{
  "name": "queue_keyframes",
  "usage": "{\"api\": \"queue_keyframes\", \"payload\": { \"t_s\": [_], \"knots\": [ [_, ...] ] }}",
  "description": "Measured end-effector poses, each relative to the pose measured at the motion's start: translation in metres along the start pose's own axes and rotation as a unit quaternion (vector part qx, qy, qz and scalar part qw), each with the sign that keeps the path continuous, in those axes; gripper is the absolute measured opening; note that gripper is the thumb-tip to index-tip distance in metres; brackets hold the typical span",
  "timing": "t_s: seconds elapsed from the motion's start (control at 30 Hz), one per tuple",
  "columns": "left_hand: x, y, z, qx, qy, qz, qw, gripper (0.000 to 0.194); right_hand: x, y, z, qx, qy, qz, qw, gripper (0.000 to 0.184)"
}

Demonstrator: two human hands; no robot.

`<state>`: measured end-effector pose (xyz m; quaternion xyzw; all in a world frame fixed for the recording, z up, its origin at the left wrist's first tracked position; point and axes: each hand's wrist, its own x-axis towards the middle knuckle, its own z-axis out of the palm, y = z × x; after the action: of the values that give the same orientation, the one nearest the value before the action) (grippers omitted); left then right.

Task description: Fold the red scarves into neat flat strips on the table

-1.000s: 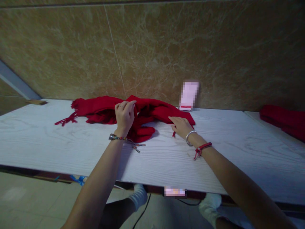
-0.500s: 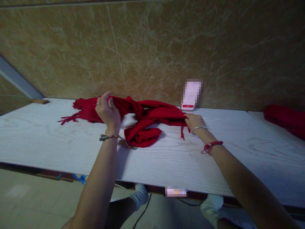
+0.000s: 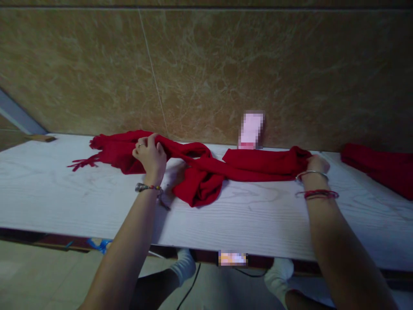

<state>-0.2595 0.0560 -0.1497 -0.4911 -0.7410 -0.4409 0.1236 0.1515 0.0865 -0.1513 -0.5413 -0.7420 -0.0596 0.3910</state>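
Observation:
A long red scarf [image 3: 251,163] with fringed ends lies stretched across the back of a white wood-grain table [image 3: 245,215]. My left hand [image 3: 150,155] is closed on the scarf left of its middle, where the cloth bunches into a fold. My right hand [image 3: 318,165] is closed on the scarf's right end, far out to the right. The left fringe [image 3: 82,162] trails loose on the table.
A brown marble wall rises right behind the table. A pink blurred object [image 3: 251,130] leans against the wall behind the scarf. Another red cloth [image 3: 380,168] lies at the right edge. A small wooden piece [image 3: 40,138] sits at the far left. My white-socked feet show below the table.
My right hand has pulled the scarf's right end far to the right, stretching the cloth out. My left hand has shifted slightly left, still gripping the scarf.

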Motion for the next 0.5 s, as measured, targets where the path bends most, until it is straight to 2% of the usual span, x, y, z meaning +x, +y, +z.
{"api": "queue_keyframes", "payload": {
  "t_s": [0.07,0.13,0.2,0.23,0.3,0.33,0.4,0.5],
  "knots": [
    [-0.011,0.015,0.003,-0.04,-0.043,0.113,0.992,0.036,0.004,-0.004,0.01,-0.006,0.01,0.031,0.999,0.04],
    [-0.023,0.025,0.008,-0.084,-0.137,0.245,0.956,0.043,0.006,-0.016,0.024,-0.008,0.016,0.057,0.998,0.045],
    [-0.034,0.031,0.012,-0.088,-0.259,0.341,0.899,0.059,0.001,-0.037,0.041,-0.01,-0.029,0.046,0.998,0.049],
    [-0.038,0.032,0.014,-0.076,-0.311,0.366,0.874,0.071,-0.004,-0.049,0.049,-0.019,-0.113,0.017,0.993,0.055],
    [-0.042,0.031,0.017,-0.038,-0.379,0.372,0.846,0.091,-0.015,-0.075,0.065,-0.06,-0.266,-0.037,0.961,0.062],
    [-0.043,0.03,0.018,-0.018,-0.394,0.362,0.845,0.097,-0.02,-0.086,0.071,-0.085,-0.298,-0.059,0.949,0.055],
    [-0.04,0.026,0.019,0.014,-0.398,0.344,0.851,0.1,-0.024,-0.099,0.08,-0.131,-0.307,-0.08,0.939,0.038],
    [-0.033,0.018,0.019,0.051,-0.372,0.327,0.867,0.1,-0.015,-0.093,0.082,-0.119,-0.247,-0.063,0.96,0.036]
  ]
}}
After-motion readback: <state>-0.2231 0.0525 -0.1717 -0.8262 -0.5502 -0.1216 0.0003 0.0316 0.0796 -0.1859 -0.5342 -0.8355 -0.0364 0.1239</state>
